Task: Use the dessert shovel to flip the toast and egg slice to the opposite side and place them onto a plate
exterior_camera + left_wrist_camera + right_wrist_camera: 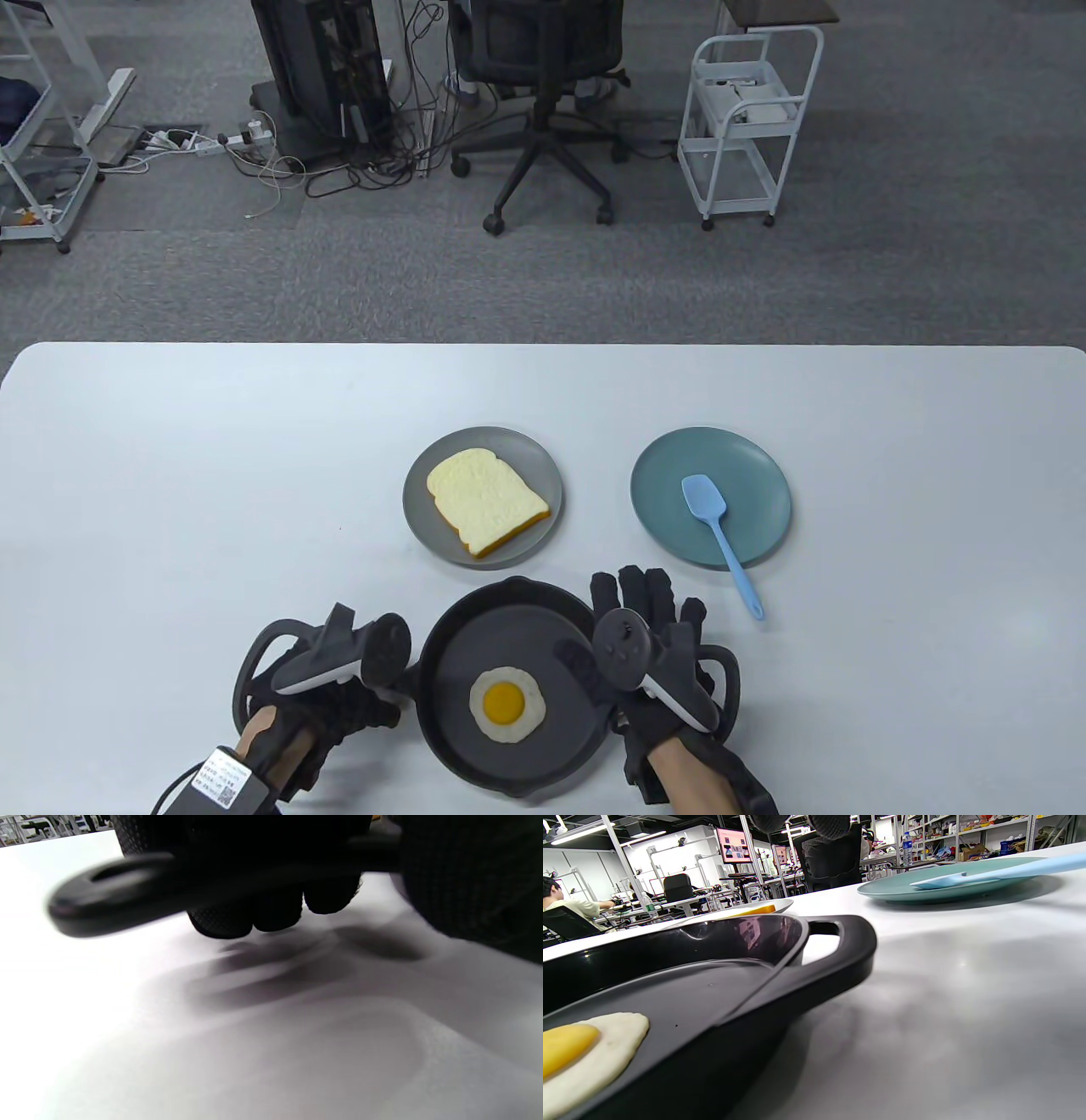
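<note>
Egg slice (506, 704) sits in pan (475, 611); left hand (339, 705) grips handle (110, 895), right hand (657, 632) spread.

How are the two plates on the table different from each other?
The grey plate holds a slice of toast; the blue-green plate holds a light blue spatula, whose handle sticks out over the rim. The grey plate lies left of the blue-green one. Both are round and lie flat beyond the pan.

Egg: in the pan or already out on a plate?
In the pan. The egg lies yolk up on its floor; the plates hold only toast and spatula.
</note>
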A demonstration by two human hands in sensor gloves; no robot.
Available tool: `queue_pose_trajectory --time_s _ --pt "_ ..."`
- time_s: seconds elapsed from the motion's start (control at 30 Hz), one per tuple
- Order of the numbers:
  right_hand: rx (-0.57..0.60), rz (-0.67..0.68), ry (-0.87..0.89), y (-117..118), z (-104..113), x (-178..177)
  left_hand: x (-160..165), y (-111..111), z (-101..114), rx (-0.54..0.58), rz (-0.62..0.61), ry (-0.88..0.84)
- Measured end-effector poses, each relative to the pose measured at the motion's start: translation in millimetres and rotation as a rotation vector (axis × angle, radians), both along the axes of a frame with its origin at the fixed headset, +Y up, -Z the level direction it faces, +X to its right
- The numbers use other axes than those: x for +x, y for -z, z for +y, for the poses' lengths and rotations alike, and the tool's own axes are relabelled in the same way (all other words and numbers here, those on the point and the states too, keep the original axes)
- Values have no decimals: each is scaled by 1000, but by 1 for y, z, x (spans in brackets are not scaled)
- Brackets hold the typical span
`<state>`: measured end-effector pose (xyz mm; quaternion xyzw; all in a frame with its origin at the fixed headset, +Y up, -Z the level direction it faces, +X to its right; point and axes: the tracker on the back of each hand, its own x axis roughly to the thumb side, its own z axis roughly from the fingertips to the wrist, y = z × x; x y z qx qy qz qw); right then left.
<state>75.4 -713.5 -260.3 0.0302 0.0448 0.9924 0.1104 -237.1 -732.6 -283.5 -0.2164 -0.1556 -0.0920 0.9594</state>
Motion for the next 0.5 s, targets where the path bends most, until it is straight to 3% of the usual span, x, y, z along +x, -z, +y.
queue_pose_trajectory --time_s 0.1,0.33,0.5 --pt "2 -2 -1 0 0 0 -15 1 10 21 69 -76" --pt "-5 -9 -5 1 -2 1 -52 4 28 244 229 -319" --pt "-3 -26 -9 2 -2 4 -64 9 23 250 254 -396"
